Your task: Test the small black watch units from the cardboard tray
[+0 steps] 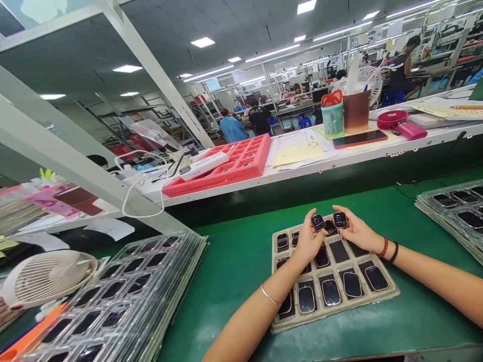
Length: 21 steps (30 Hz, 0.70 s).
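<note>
Both hands are raised over the back part of a beige tray (317, 315) on the green table. My left hand (310, 239), with a silver bangle on its wrist, grips a small square watch (317, 222) whose dark screen shows faint marks. Beside it, my right hand (354, 229) holds a second watch (340, 219), its screen also faintly lit. The two watches are apart. Several dark-faced watches lie in the tray's pockets, among them one at the front (331, 291). Forearms and hands hide some of the pockets.
Stacked clear trays of watches (124, 296) stand at the left, near a white fan (49, 279); another stack (456, 211) is at the right edge. A shelf behind holds a red foam tray (245, 161), papers, a cup and a phone (360, 139). People sit farther back.
</note>
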Motion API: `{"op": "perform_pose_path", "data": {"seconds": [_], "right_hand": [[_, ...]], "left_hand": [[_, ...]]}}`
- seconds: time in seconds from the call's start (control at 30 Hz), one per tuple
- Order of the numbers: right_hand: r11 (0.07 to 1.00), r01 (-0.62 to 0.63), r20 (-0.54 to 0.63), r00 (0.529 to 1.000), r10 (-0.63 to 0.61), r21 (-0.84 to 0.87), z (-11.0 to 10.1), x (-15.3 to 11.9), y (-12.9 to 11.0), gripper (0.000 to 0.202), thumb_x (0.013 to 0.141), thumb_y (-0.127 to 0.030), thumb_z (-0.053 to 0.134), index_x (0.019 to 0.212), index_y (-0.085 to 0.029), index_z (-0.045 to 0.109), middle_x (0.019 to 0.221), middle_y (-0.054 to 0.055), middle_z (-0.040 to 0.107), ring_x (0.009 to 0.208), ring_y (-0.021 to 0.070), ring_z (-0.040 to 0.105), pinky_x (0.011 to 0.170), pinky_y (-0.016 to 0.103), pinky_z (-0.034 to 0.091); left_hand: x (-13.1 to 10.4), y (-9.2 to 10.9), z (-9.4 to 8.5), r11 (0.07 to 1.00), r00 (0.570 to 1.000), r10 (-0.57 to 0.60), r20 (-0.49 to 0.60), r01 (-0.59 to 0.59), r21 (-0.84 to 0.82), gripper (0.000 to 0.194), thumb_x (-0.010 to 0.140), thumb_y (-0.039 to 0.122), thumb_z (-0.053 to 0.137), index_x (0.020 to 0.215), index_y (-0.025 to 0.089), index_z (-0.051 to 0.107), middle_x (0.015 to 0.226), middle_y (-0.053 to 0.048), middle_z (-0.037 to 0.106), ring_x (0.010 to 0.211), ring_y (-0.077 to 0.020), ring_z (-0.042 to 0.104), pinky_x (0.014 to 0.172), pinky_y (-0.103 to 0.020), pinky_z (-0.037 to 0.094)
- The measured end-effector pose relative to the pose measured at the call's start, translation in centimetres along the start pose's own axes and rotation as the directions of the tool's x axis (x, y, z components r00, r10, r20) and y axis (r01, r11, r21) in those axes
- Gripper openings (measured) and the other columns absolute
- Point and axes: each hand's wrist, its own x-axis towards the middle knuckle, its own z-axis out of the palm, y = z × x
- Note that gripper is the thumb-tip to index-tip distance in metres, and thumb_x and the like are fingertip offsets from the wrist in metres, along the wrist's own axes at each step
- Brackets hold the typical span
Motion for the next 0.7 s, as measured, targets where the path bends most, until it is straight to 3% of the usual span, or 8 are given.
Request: {"op": "perform_pose_path", "data": {"seconds": [0.2,0.3,0.37,0.57,0.7], "right_hand": [[0.948,-0.147,0.038,0.989,0.142,0.282,-0.4,0.4,-0.3,0.06,0.079,-0.034,0.066,0.131,-0.02,0.04,0.098,0.008,0.062,0.069,0.0158,0.063,0.063,0.031,0.054],[0.857,-0.25,0.118,0.968,0.22,0.452,-1.3,0.7,-0.9,0.049,0.088,-0.054,0.051,0.119,-0.016,0.051,0.097,0.012,0.066,0.068,0.0168,0.065,0.061,0.029,0.054],[0.786,-0.296,0.159,0.955,0.25,0.542,-1.9,0.9,-1.2,0.055,0.092,-0.061,0.034,0.113,-0.014,0.055,0.094,0.015,0.068,0.066,0.0175,0.066,0.058,0.029,0.053],[0.74,-0.329,0.158,0.943,0.295,0.586,-2.7,1.1,-0.9,0.063,0.094,-0.062,0.02,0.108,-0.013,0.057,0.085,0.015,0.069,0.064,0.0193,0.066,0.054,0.029,0.052],[0.718,-0.304,0.16,0.951,0.264,0.626,-2.5,1.0,-0.8,0.056,0.092,-0.063,0.032,0.107,-0.014,0.055,0.088,0.014,0.068,0.063,0.0168,0.065,0.055,0.027,0.053]], "left_hand": [[0.0,1.2,0.1,0.981,0.994,-0.11,0.026,0.113,-0.16,0.058,0.073,0.033,0.069,0.12,0.016,0.039,0.103,-0.011,0.061,0.074,-0.0177,0.067,0.051,-0.019,0.045],[0.2,1.6,-0.3,0.937,0.981,-0.183,0.058,0.192,-0.294,0.056,0.079,0.052,0.061,0.115,0.013,0.044,0.095,-0.013,0.065,0.068,-0.0183,0.067,0.05,-0.02,0.045],[0.5,1.7,-0.6,0.88,0.964,-0.249,0.091,0.265,-0.395,0.055,0.083,0.058,0.052,0.111,0.011,0.046,0.09,-0.014,0.067,0.067,-0.0183,0.067,0.049,-0.019,0.044],[1.1,1.9,-1.2,0.781,0.936,-0.321,0.143,0.347,-0.519,0.058,0.09,0.062,0.03,0.103,0.01,0.051,0.085,-0.016,0.068,0.062,-0.0171,0.066,0.045,-0.019,0.041],[1.0,1.8,-1.2,0.786,0.938,-0.31,0.157,0.345,-0.512,0.058,0.087,0.065,0.037,0.104,0.01,0.05,0.08,-0.013,0.066,0.057,-0.0145,0.063,0.044,-0.018,0.039]]}}
